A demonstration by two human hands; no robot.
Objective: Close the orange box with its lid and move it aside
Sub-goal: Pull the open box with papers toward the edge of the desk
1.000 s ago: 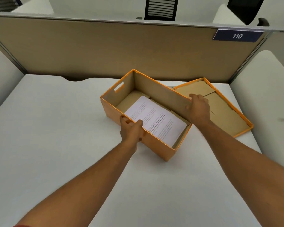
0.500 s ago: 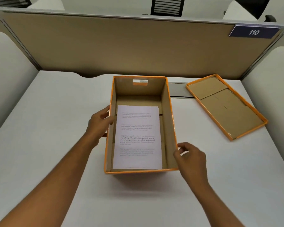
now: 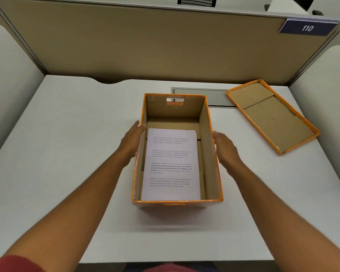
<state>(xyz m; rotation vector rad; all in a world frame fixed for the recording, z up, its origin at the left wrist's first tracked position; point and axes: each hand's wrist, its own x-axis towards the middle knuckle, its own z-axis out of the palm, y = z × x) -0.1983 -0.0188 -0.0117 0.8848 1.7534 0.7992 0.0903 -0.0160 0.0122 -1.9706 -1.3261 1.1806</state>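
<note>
The orange box (image 3: 214, 154) stands open in the middle of the white desk, its long side running away from me. A printed sheet of paper (image 3: 171, 163) lies flat on its floor. The orange lid (image 3: 271, 114) lies upside down on the desk at the right rear, well apart from the box. My left hand (image 3: 131, 143) is flat against the box's left wall, fingers straight. My right hand (image 3: 225, 147) is beside the right wall with fingers extended, slightly blurred. Neither hand grips anything.
A tan partition (image 3: 145, 46) closes off the back of the desk (image 3: 67, 154), with a sign reading 110 (image 3: 307, 28) at top right. A grey cable hatch (image 3: 214, 97) sits behind the box. White side panels flank the desk left and right.
The box has been turned from a diagonal pose to straight in front of me. Both hands have let go of its rim and now sit flat along its two long sides.
</note>
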